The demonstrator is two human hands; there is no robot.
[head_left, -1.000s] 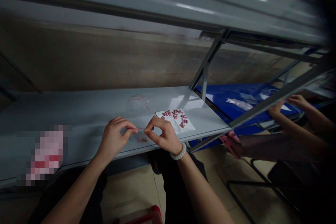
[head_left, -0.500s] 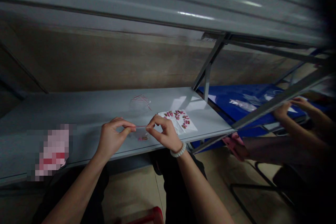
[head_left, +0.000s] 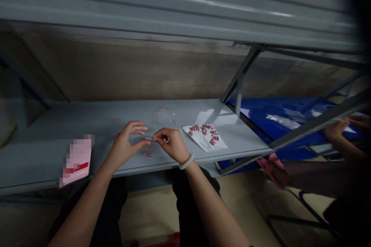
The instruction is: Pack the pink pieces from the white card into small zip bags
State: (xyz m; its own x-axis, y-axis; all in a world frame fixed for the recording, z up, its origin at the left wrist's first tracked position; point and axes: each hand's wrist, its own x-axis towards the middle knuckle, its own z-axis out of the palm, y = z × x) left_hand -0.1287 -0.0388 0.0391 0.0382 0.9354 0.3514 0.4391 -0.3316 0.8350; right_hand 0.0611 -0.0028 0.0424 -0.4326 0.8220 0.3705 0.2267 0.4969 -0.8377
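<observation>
The right hand (head_left: 171,142) grips a thin pale stick (head_left: 148,137), the left hand (head_left: 125,146) has fingers spread, and slim pink sticks (head_left: 162,111) lie untouched on the grey desk (head_left: 121,114).

Thin strips (head_left: 164,109) lie on the table (head_left: 95,117), left of the paper (head_left: 204,144).

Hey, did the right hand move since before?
Yes, the right hand moved left, away from the paper: earlier it covered the paper's edge, now table shows between them.
</observation>
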